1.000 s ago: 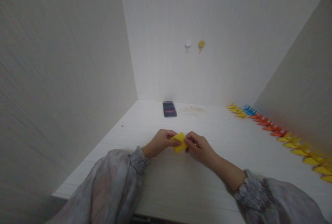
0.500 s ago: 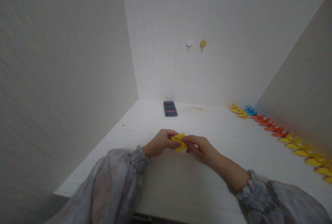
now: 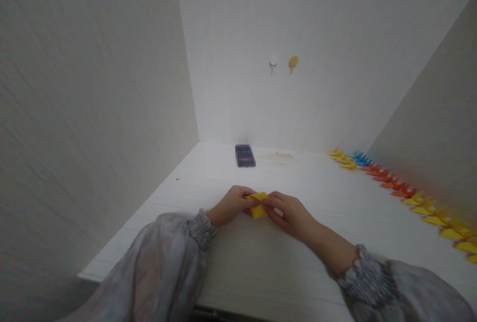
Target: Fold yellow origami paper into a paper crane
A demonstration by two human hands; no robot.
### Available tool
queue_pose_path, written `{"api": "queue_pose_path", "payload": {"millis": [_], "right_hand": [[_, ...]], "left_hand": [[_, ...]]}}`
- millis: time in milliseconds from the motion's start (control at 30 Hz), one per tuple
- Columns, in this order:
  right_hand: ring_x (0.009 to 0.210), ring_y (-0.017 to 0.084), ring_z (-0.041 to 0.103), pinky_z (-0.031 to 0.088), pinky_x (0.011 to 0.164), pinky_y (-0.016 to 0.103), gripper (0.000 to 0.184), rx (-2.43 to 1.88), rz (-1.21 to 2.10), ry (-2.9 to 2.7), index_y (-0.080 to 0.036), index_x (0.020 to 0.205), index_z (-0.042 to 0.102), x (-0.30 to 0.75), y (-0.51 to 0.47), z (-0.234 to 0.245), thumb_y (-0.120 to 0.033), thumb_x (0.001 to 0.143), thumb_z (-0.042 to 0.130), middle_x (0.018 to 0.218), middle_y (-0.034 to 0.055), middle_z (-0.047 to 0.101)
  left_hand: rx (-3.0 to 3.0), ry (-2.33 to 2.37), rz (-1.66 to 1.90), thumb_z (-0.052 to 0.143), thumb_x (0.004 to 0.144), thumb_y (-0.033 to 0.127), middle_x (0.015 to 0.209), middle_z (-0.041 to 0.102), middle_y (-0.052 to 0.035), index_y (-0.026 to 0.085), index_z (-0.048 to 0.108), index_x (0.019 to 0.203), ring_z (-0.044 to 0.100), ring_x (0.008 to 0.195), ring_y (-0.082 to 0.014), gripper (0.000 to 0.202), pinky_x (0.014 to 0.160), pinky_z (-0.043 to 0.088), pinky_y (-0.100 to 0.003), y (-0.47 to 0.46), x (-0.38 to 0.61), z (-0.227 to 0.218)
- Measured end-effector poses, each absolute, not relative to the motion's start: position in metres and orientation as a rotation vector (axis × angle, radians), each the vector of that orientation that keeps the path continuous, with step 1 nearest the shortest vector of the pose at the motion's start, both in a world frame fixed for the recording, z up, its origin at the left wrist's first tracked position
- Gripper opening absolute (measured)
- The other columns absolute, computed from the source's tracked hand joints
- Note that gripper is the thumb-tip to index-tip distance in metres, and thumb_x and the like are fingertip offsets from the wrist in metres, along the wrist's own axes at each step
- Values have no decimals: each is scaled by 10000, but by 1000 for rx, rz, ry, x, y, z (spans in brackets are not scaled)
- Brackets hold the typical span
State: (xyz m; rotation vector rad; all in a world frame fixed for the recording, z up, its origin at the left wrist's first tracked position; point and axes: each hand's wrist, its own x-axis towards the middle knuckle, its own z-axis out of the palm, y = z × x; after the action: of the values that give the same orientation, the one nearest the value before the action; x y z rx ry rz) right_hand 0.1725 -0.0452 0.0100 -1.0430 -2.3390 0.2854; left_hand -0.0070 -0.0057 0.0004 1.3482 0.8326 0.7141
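Observation:
A small folded piece of yellow paper [image 3: 258, 204] sits between my two hands, just above the white table [image 3: 261, 262]. My left hand [image 3: 233, 204], with a ring on one finger, pinches its left side. My right hand [image 3: 288, 212] pinches its right side, fingers pressed together over the fold. Both hands are closed on the paper. Grey sleeves cover my forearms.
A row of folded paper pieces runs along the right wall: yellow [image 3: 343, 159], blue [image 3: 358, 157], orange [image 3: 387, 181] and more yellow [image 3: 443, 215]. A dark phone-like thing [image 3: 245, 155] lies at the back. Two pins [image 3: 283, 63] stick in the back wall. Walls close in left, back and right.
The yellow paper has been folded smaller and flatter between my fingers. My hands have stayed in about the same place on the table.

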Motion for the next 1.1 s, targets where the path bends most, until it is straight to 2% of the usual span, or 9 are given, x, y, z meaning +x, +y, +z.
{"api": "queue_pose_path", "payload": {"millis": [67,167,300,367,467,567,833,1100], "right_hand": [[676,136,558,433,617,273,162,-1154,390,-2217,-200,947,454,170,-44,6,-240,792,434,835,52,589],[615,127,557,432,556,254,238,-1232,582,-2024,-206,942,348,164,-41,1,-212,745,482,801,33,587],[555,116,536,418,518,229,310,-1194,626,-1914,-204,976,289,158,-39,-2,-187,728,475,672,-22,548],[537,117,532,407,509,226,284,-1229,573,-1945,-201,987,330,157,-40,1,-188,735,461,638,-27,547],[571,129,549,398,526,233,178,-1291,440,-2079,-198,923,463,157,-43,6,-190,746,443,696,16,599],[580,136,559,398,536,236,174,-1326,364,-2132,-189,899,532,158,-44,9,-204,751,442,714,33,623],[524,120,533,358,460,201,153,-1382,475,-1980,-172,764,551,158,-38,4,-241,769,415,614,17,595],[495,129,524,327,442,206,170,-1442,391,-2008,-187,797,543,156,-42,9,-286,778,407,580,9,585]], "left_hand": [[1362,876,745,626,594,227,682,619,-44,81,609,763,559,573,-101,224,545,433,-217,-6,-6,2],[1385,924,794,628,577,201,643,600,-29,81,595,732,540,543,-90,199,506,415,-200,-7,-5,6],[1472,925,857,645,564,206,676,590,-25,96,585,746,521,557,-80,221,495,400,-186,-9,-3,8],[1483,902,872,651,562,211,701,591,-26,102,568,764,523,569,-82,245,501,402,-190,-8,-2,7],[1477,854,882,649,578,242,713,596,-27,111,546,772,541,598,-96,255,541,418,-213,-6,-1,2],[1484,827,885,648,585,254,733,604,-38,109,551,759,554,654,-114,246,615,429,-240,-4,-1,0],[1508,841,873,628,592,261,708,579,-20,115,544,772,528,626,-106,246,584,409,-228,-6,1,1],[1645,887,833,537,692,334,719,605,-34,113,604,826,519,631,-104,267,586,402,-215,-11,0,9]]}}
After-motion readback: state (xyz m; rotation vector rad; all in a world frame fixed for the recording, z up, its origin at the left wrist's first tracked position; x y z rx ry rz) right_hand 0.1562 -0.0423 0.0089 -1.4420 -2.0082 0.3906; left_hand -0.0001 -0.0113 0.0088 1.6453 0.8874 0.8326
